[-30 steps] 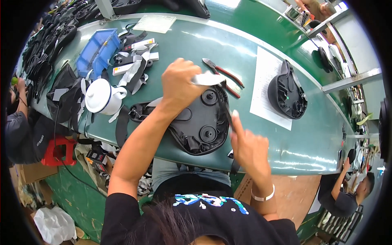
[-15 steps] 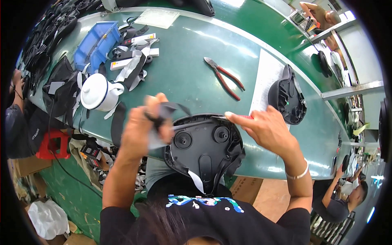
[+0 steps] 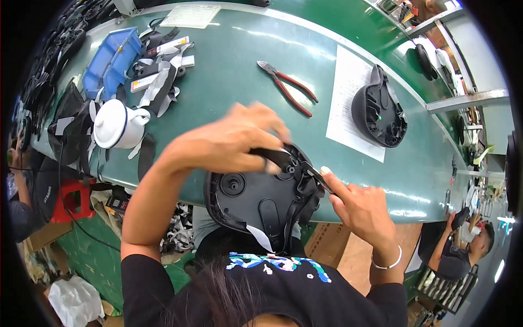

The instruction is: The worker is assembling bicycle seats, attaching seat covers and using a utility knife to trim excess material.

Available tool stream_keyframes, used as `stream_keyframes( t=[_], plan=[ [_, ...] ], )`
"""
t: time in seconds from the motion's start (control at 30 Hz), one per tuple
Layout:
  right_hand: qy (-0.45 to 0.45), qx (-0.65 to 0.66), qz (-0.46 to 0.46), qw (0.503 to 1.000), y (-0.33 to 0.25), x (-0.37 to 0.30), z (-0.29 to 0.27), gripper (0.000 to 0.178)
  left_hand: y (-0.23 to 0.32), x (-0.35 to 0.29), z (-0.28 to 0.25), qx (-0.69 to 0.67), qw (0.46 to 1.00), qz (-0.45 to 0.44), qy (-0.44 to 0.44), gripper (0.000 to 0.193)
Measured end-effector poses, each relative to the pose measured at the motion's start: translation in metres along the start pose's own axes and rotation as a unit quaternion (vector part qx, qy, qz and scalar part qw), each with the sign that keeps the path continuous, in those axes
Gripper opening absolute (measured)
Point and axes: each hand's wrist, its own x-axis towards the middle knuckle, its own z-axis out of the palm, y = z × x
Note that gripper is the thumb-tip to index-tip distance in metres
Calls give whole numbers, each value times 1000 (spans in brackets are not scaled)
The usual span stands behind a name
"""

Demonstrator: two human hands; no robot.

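Note:
A black, wide saddle-like shell rests underside up in my lap against the table edge. Round posts and a tongue-shaped ridge stand out on it. Bunched black cover material lines its right side, and a pale strip hangs at the near rim. My left hand, smeared by motion, is closed on a black strip over the far rim. At the right rim, my right hand grips a slim tool, its tip against the cover edge; most of its handle is hidden.
Red-handled cutting pliers lie beyond the shell. A similar black shell sits on a paper sheet at right. Leftward are a white enamel mug, a blue bin and loose strips. A red stool stands below.
My left hand has swung right, from the shell's left side across its far rim. My right hand and its tool have moved slightly down the right rim. The view has shifted a little.

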Motion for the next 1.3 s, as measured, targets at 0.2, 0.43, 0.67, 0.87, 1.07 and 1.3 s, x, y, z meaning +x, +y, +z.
stream_keyframes(
  t=[0.2, 0.43, 0.67, 0.87, 1.07, 1.3],
  plan=[
    [1, -32, 53, 998, -8, -31, 29, 56, 29, 45, 12, -304, 879, -324, 174, 27],
    [75, 136, 159, 975, -15, -59, 53, 56, 46, 67, -31, -273, 763, -137, 570, 17],
    [165, 236, 79, 954, -9, -43, 58, 56, 14, 11, 39, 408, 805, -313, 295, 27],
    [191, 525, 221, 800, -26, -15, 55, 53, 55, 23, 58, 188, 953, -227, 67, 31],
    [241, 488, 187, 818, -19, -32, 60, 52, 30, 21, 64, 52, 979, -194, 9, 31],
    [249, 336, 101, 903, -9, -29, 42, 50, 19, 17, 65, -17, 983, -181, 22, 21]
  ],
)
